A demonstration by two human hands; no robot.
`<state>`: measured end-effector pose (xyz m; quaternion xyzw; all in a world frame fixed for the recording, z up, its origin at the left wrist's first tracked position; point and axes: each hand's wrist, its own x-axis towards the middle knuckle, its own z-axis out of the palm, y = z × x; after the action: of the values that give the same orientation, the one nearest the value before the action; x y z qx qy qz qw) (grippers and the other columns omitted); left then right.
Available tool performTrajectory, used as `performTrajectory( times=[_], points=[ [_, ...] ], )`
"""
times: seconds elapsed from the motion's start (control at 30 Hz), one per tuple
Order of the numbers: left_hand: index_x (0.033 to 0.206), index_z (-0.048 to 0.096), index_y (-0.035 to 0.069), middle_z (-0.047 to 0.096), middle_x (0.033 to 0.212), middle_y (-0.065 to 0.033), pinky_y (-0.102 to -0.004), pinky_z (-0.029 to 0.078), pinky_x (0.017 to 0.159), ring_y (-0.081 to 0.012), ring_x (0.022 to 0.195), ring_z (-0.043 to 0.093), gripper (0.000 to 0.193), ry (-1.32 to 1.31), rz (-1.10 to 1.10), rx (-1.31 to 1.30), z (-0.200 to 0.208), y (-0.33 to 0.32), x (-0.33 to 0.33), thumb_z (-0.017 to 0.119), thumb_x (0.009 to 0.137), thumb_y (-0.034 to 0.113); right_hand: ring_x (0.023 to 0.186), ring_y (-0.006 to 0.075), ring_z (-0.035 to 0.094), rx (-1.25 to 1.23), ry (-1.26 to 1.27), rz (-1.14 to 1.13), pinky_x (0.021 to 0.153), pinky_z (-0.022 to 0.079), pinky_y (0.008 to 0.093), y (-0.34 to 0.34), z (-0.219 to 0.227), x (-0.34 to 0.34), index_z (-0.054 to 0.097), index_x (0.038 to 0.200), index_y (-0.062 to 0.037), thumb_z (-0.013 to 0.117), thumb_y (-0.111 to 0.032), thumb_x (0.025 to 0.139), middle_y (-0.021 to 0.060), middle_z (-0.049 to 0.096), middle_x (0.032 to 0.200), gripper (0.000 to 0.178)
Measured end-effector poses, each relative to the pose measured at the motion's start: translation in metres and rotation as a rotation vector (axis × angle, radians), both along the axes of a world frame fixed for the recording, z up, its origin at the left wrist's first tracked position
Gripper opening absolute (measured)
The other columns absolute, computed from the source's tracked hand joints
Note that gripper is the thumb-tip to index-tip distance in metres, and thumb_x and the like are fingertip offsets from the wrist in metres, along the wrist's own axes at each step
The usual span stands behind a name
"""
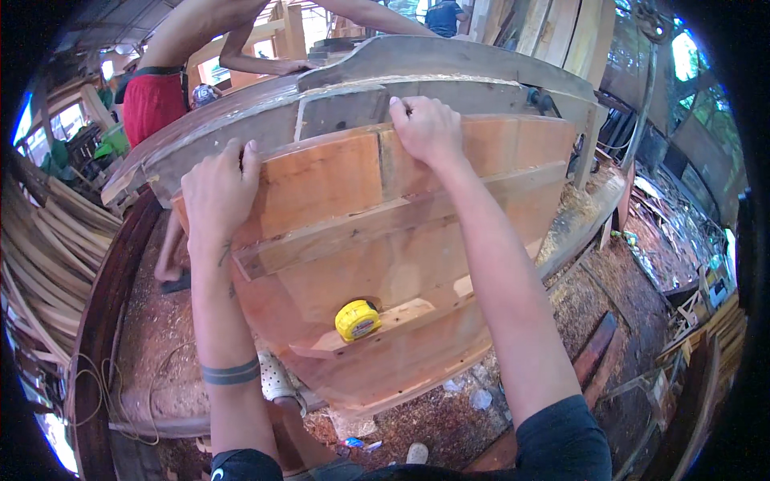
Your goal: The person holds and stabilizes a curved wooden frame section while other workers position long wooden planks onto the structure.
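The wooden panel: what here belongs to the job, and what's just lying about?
Apparently in use:
wooden panel, left grip and right grip on its top edge
yellow tape measure, resting on it

Probably just lying about:
curved wooden strips, left
planks on the floor, right
wood shavings

two-handed hold

l hand (218,192) & r hand (431,132) grip top edge of orange-brown wood panel (329,180), at l end & nr mid. yellow tape measure (358,320) on its lower batten (409,313). co-worker (188,36) in red shorts (155,104) opp.; sawdust (433,421) on flr.
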<state>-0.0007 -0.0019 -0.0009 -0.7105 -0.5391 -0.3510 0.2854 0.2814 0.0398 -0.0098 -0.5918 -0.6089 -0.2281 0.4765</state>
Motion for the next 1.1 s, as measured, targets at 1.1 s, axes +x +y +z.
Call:
performTrajectory(
  times=[1.1],
  points=[
    [0.085, 0.062, 0.006, 0.064, 0.074, -0.0239, -0.0534, 0.046, 0.066, -0.0426, 0.074, 0.063, 0.037, 0.010, 0.002, 0.046, -0.0011, 0.0012, 0.0011, 0.043, 0.097, 0.034, 0.078, 0.0387, 0.066, 0.024, 0.014, 0.022, 0.076, 0.048, 0.0518, 0.0053, -0.0039, 0.0019, 0.071, 0.074, -0.0079, 0.052, -0.040, 0.087, 0.0213, 0.067, 0.078, 0.040]
  ],
)
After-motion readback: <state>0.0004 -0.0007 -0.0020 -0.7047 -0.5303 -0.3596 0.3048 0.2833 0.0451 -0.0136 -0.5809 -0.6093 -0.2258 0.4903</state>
